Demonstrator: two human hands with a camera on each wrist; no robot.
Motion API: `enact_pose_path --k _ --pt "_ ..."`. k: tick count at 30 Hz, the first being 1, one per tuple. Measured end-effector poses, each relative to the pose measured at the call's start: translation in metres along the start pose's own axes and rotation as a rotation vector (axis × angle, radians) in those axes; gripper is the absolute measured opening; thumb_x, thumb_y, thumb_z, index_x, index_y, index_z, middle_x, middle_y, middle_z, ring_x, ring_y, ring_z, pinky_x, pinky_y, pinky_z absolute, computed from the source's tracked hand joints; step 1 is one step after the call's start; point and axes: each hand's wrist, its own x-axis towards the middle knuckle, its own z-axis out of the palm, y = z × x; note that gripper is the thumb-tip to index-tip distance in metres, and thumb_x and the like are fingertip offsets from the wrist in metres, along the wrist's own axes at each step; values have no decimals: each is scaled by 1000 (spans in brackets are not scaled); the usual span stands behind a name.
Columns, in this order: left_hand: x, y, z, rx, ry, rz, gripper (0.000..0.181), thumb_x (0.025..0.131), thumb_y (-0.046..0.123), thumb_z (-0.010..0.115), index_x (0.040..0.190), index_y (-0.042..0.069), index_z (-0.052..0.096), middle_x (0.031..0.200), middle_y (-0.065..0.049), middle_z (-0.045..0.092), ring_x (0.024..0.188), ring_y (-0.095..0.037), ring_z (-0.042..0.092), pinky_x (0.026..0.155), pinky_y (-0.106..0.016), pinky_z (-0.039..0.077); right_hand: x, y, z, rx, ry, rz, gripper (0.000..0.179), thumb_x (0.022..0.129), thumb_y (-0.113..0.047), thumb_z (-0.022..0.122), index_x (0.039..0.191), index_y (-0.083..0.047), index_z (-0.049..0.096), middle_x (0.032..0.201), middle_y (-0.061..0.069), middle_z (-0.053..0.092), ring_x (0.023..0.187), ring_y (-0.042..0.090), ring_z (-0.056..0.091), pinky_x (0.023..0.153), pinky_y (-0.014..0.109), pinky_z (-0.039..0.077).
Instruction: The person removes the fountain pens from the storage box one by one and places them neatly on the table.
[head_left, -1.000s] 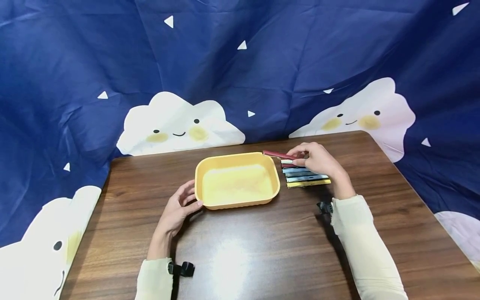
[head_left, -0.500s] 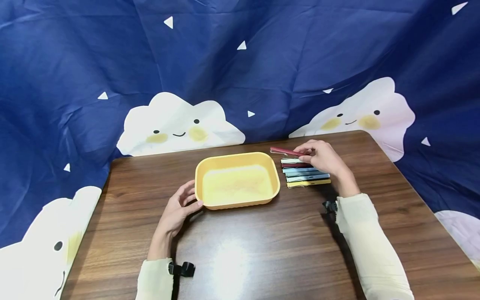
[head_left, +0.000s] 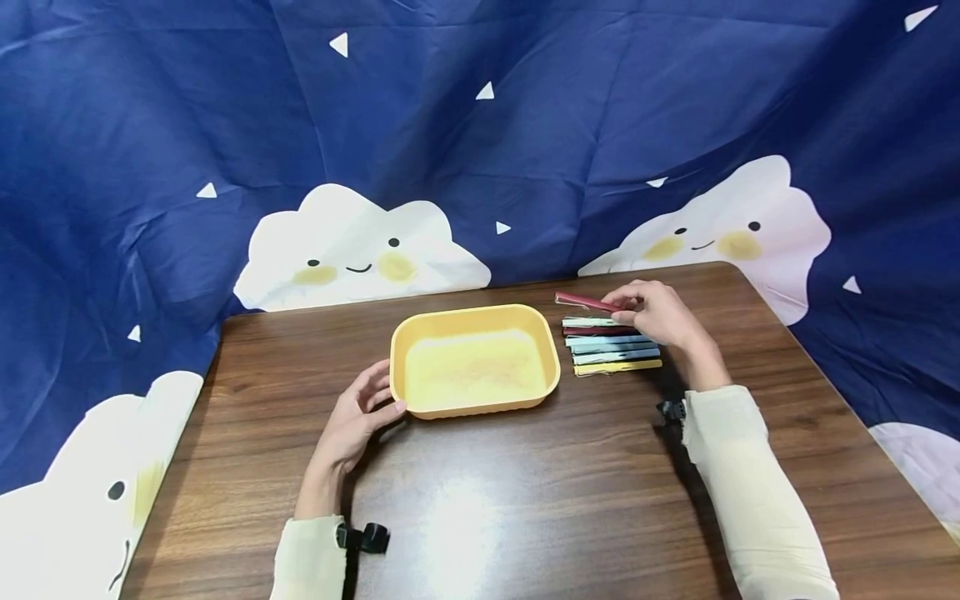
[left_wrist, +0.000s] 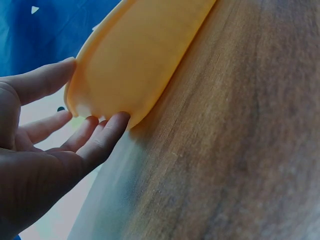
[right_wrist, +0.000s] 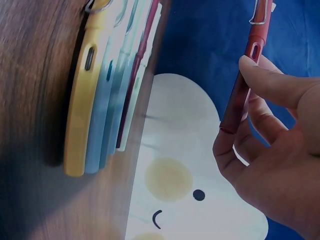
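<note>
My right hand (head_left: 660,317) pinches a red pen (head_left: 585,302) with a wire clip between thumb and fingers, behind the pen row. In the right wrist view the red pen (right_wrist: 242,90) is off the table, slanted. Several pens lie side by side below it: a pale mint pen (head_left: 581,322), a dark red pen (head_left: 592,331), bluish ones and, nearest, a yellow pen (head_left: 618,367). My left hand (head_left: 356,421) holds the near left corner of a yellow tray (head_left: 472,408). In the left wrist view, the thumb touches the tray's rim and the fingertips its end wall.
The tray stands on a brown wooden table (head_left: 525,500), left of the pens. Behind the table hangs a blue cloth (head_left: 450,125) with white clouds. Black wrist cameras sit at both sleeves.
My right hand has moved to the right with the red pen, drawing it away from the tray's far right corner and uncovering more of the mint pen. The left hand and tray have stayed put.
</note>
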Motion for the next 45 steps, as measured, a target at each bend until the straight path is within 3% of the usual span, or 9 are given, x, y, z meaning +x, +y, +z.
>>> enact_pose_path --k 19,36,45 --pt "0 0 -1 1 1 -7 77 87 -10 71 154 6 38 146 -25 46 130 -38 48 89 -26 54 5 26 0 -7 -22 49 21 87 5 75 108 0 75 95 20 69 85 31 60 76 41 43" --pt "0 1 -2 -2 -2 -4 77 87 -10 71 154 6 37 145 -25 47 130 -38 48 89 -26 55 17 45 13 -25 -60 64 21 87 4 75 107 0 76 92 16 71 81 27 57 73 39 44" --pt "0 1 0 1 -10 -14 77 88 -9 72 154 7 38 147 -24 46 132 -38 47 89 -27 55 25 56 20 -51 -102 75 22 89 3 72 110 0 75 107 23 71 100 37 61 90 52 46"
